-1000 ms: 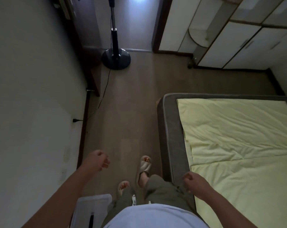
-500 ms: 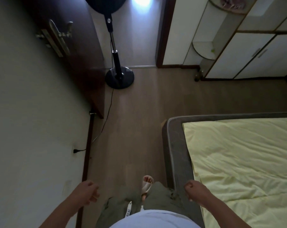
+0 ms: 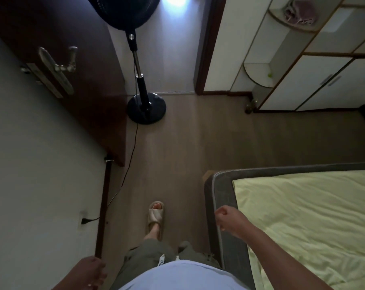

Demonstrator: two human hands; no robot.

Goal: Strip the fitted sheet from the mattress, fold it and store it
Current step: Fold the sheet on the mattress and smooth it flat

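Note:
A pale yellow sheet (image 3: pixel 307 216) lies spread and creased on top of the grey mattress (image 3: pixel 221 195) at the right. The mattress's grey border shows bare along the near side and corner. My right hand (image 3: pixel 229 221) hangs over that grey edge with loosely curled fingers and holds nothing. My left hand (image 3: pixel 91 271) swings low at the bottom left beside the wall, fingers loosely curled, holding nothing.
A black pedestal fan (image 3: pixel 145 107) stands ahead on the wooden floor, its cord (image 3: pixel 129 164) running to a wall plug (image 3: pixel 85 220). A dark wooden door (image 3: pixel 72 80) stands open on the left. White wardrobe doors and corner shelves (image 3: pixel 303 80) fill the far right.
I have walked forward along the bed; the fan and door are closer. My left hand dropped toward the bottom edge. My right hand stayed over the mattress edge.

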